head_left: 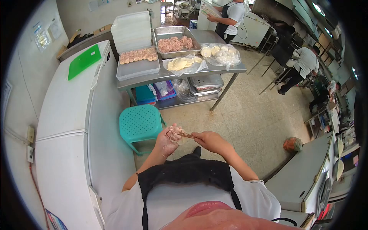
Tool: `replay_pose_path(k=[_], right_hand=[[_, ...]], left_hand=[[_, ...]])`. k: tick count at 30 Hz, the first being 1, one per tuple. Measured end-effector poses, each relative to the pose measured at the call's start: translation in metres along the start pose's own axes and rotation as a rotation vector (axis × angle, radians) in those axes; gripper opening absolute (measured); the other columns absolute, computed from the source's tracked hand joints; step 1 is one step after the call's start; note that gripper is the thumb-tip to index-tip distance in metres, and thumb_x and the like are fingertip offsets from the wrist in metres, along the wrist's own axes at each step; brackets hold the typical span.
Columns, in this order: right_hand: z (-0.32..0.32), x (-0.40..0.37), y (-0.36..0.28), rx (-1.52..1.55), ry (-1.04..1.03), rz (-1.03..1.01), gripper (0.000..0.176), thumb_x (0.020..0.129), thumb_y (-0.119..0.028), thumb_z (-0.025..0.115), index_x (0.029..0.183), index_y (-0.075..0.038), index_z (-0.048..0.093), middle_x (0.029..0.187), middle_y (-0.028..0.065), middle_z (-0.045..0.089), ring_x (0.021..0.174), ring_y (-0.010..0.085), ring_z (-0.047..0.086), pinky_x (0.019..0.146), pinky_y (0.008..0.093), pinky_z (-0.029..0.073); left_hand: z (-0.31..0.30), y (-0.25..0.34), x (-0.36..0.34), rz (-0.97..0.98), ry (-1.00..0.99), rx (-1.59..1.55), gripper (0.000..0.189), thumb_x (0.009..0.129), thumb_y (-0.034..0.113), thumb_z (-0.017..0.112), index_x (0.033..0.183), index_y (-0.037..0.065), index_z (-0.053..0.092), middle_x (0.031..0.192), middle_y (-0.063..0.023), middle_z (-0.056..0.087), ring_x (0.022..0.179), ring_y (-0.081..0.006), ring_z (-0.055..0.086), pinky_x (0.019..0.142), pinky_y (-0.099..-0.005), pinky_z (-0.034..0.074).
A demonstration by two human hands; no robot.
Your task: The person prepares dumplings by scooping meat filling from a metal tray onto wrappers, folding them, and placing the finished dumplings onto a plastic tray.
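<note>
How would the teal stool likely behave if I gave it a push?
The teal stool looks like moulded plastic, so probably stiff and light for its size. Its legs seem to splay, so a gentle push would likely slide it over the floor, not tip it.

On the metal table [227, 69] there are a tray of meat [175, 41], white boxes [132, 31] and bags of maybe dough [221, 55].

Bright, even daylight here, fisheye bending the freezer [63, 99], black corners closing in, ceiling lights [317, 7] glaring right!
</note>
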State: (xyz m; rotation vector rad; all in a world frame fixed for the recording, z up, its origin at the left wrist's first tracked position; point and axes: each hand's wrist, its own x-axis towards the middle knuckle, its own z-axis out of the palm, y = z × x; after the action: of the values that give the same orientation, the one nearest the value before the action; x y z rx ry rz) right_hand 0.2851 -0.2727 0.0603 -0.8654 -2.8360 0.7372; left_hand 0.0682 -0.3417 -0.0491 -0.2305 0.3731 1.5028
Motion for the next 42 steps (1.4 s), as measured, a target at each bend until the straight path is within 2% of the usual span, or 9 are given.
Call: replay_pose_path(k=[4,6,15,22,30,34,37,39,42], right_hand=[[0.002,0.004,0.012,0.028,0.022,-0.043,0.027,0.094,-0.028,0.050,0.118,-0.017,0.058,0.081,0.0168,0.063,0.077,0.0368,0.061,0.067,0.0481,0.047],[-0.002,0.010,0.015,0.012,-0.024,-0.030,0.028,0.094,-0.028,0.050,0.119,-0.016,0.058,0.081,0.0172,0.063,0.078,0.0373,0.061,0.067,0.0482,0.047],[-0.021,0.037,0.052,0.007,0.009,-0.071,0.028,0.095,-0.027,0.049,0.117,-0.012,0.058,0.086,0.0185,0.064,0.082,0.0386,0.061,0.071,0.0480,0.048],[-0.055,0.049,0.120,0.039,0.009,-0.082,0.029,0.095,-0.027,0.050,0.117,-0.011,0.057,0.088,0.0195,0.064,0.084,0.0390,0.061,0.073,0.0481,0.048],[-0.113,0.052,0.206,0.025,0.055,-0.030,0.029,0.094,-0.025,0.050,0.119,-0.011,0.057,0.088,0.0191,0.064,0.084,0.0381,0.061,0.074,0.0470,0.048],[-0.136,0.055,0.237,0.043,0.002,0.042,0.031,0.094,-0.025,0.053,0.119,-0.009,0.060,0.096,0.0188,0.066,0.088,0.0377,0.062,0.077,0.0431,0.049],[-0.132,0.055,0.261,0.058,-0.015,0.051,0.031,0.094,-0.024,0.053,0.119,-0.007,0.060,0.097,0.0190,0.066,0.088,0.0376,0.062,0.077,0.0431,0.049],[-0.131,0.056,0.272,0.078,0.028,-0.008,0.032,0.094,-0.025,0.050,0.122,-0.010,0.057,0.089,0.0193,0.064,0.085,0.0375,0.062,0.075,0.0459,0.048],[-0.132,0.061,0.288,0.096,0.049,0.000,0.032,0.094,-0.025,0.049,0.121,-0.010,0.057,0.090,0.0196,0.064,0.086,0.0376,0.062,0.075,0.0458,0.048]], left_hand=[[0.012,-0.004,0.000,0.002,0.037,-0.013,0.030,0.096,0.019,0.041,0.123,0.006,0.048,0.119,-0.0189,0.056,0.111,-0.0337,0.053,0.101,-0.0500,0.039],[0.024,-0.006,-0.001,0.037,0.080,0.051,0.029,0.095,0.018,0.043,0.117,0.003,0.054,0.110,-0.0167,0.060,0.104,-0.0297,0.058,0.094,-0.0415,0.046],[0.018,0.001,0.057,0.062,0.008,-0.020,0.027,0.096,0.020,0.044,0.117,0.005,0.052,0.111,-0.0157,0.059,0.102,-0.0304,0.058,0.091,-0.0432,0.047],[0.046,-0.020,0.127,0.004,-0.033,-0.043,0.028,0.098,0.018,0.042,0.120,0.003,0.052,0.109,-0.0167,0.060,0.099,-0.0275,0.059,0.083,-0.0363,0.051],[0.119,-0.066,0.205,0.011,0.008,0.077,0.025,0.099,0.015,0.044,0.117,0.001,0.055,0.108,-0.0158,0.062,0.084,-0.0179,0.061,0.066,-0.0259,0.053],[0.118,-0.085,0.247,-0.010,-0.070,0.089,0.022,0.098,0.017,0.047,0.110,0.002,0.058,0.102,-0.0134,0.064,0.087,-0.0210,0.061,0.071,-0.0291,0.051],[0.121,-0.096,0.262,-0.021,0.000,0.049,0.023,0.098,0.021,0.048,0.106,0.002,0.059,0.101,-0.0145,0.064,0.087,-0.0215,0.061,0.071,-0.0294,0.051],[0.130,-0.099,0.268,0.007,0.131,0.086,0.031,0.098,0.028,0.047,0.108,0.001,0.057,0.102,-0.0176,0.063,0.087,-0.0240,0.061,0.071,-0.0295,0.051],[0.149,-0.099,0.273,-0.021,0.156,0.028,0.040,0.098,0.035,0.045,0.112,0.000,0.055,0.105,-0.0208,0.061,0.087,-0.0266,0.060,0.070,-0.0297,0.050]])
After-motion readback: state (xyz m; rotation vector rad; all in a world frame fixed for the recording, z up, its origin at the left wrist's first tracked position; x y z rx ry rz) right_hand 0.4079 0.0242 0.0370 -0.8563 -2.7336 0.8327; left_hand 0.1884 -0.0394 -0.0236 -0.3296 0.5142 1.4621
